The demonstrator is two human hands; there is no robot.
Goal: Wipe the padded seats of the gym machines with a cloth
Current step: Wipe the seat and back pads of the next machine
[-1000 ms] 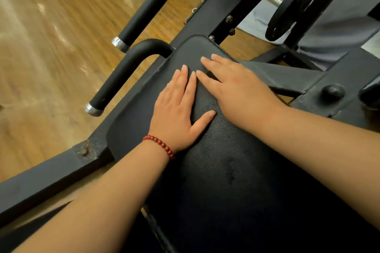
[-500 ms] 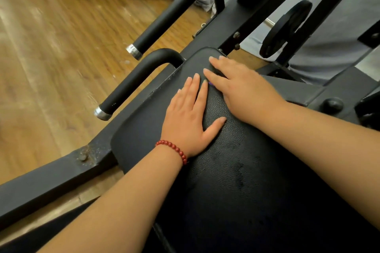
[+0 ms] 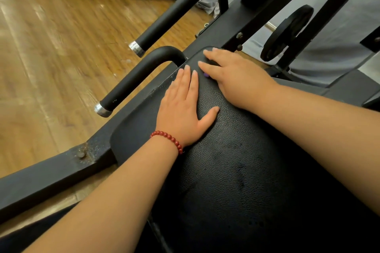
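Observation:
A black padded seat [image 3: 236, 160] of a gym machine fills the lower right. My left hand [image 3: 183, 107], with a red bead bracelet at the wrist, lies flat on the pad near its left edge, fingers straight and together. My right hand [image 3: 232, 76] presses flat on the pad's far corner, fingers spread. A small purple bit [image 3: 206, 74] shows from under the right hand's fingers; what it belongs to is hidden. No cloth is plainly visible.
Two black foam-covered handles with silver end caps, the near handle [image 3: 139, 80] and the far handle [image 3: 170, 16], stick out left of the seat. The machine's black steel frame [image 3: 51, 172] runs along the wooden floor [image 3: 51, 57]. A weight plate [image 3: 285, 33] hangs at the upper right.
Both hands have slid forward along the pad toward its far corner, the right one reaching the edge. The purple bit under the right hand has come into sight.

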